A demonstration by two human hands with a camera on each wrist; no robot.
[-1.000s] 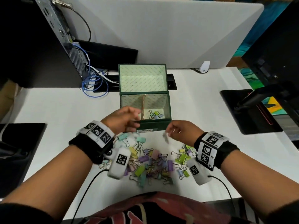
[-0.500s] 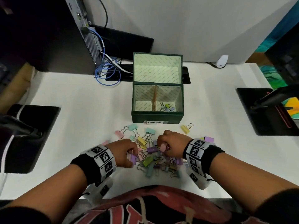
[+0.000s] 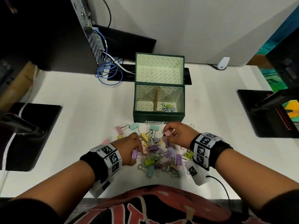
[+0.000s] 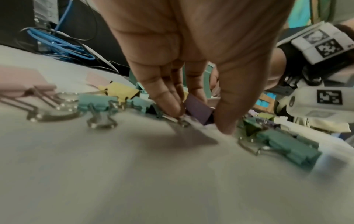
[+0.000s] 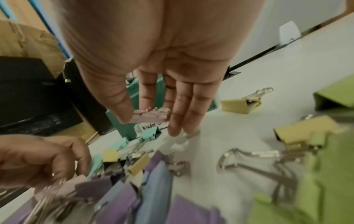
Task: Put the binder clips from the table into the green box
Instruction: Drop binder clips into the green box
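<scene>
At the left, the left hand (image 3: pixel 129 147) was low in the pile of binder clips (image 3: pixel 159 156) on the tabletop (image 3: pixel 77 126), its fingers (image 4: pixel 168 97) pinching a purple clip (image 4: pixel 198 108) that was touching or barely off the surface. More clips lay on either side of those fingers, so a neighbour might snag as it rose.

To the right, the right hand (image 3: pixel 177 134) held a pink clip (image 5: pixel 150 116) pinched between thumb and fingers (image 5: pixel 184 109), raised clear of the pile.

This looked like the pick-up step. Next, each clip needed carrying forward over the near wall of the green box (image 3: pixel 159 116), just beyond the right fingers, and dropping in; a few clips already lay in its right compartment. A computer tower (image 3: pixel 68 29) and blue cables (image 3: pixel 108 73) stood well beyond the left fingers, out of the path.
</scene>
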